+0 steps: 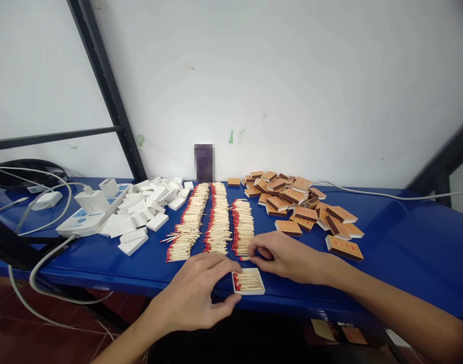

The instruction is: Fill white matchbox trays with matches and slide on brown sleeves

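From my remote post I note the left hand (204, 290) pinching a shallow white cardboard tray (250, 292) of red-tipped wooden matches (249, 281) near the blue tabletop's front edge, where a bump from the right hand (282, 253), its grip at the matches unclear, could spill it.

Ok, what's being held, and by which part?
Left hand holds the white tray by its left end. Right hand is at the right match row; whether it grips any is unclear.
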Demonstrator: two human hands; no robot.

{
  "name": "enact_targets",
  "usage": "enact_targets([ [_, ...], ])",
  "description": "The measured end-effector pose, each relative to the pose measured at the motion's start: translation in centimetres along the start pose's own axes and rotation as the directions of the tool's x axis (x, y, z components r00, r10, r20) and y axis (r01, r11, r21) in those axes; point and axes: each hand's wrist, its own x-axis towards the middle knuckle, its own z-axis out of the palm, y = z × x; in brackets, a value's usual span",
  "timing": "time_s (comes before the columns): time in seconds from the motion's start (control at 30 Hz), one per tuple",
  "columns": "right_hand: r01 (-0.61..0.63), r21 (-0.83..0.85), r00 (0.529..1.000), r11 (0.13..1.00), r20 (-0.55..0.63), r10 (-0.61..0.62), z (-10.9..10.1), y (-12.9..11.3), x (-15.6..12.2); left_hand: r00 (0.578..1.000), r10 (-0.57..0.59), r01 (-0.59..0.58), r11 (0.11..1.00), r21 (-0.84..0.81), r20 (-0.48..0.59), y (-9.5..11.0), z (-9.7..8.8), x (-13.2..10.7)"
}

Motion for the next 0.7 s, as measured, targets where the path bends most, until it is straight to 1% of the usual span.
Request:
enact_targets([
  [0.33, 0.003, 0.002, 0.998, 1.000, 0.060, -0.003, 0.12, 0.37, -0.25, 1.000, 0.002, -0.001, 1.000, 0.015, -0.024, 0.02, 0.00, -0.25],
  [0.6, -0.011, 0.036, 1.000, 0.999, 0.011, 0.011, -0.09, 0.10, -0.16, 1.000, -0.023, 0.023, 1.000, 0.015, 0.002, -0.01, 0.05, -0.16],
  [0.7, 0.005, 0.061, 1.000, 0.998, -0.008, -0.005, -0.13, 0.07, -0.25, 0.999, -0.034, 0.034, 0.999, 0.007, 0.003, 0.04, 0.00, -0.18],
])
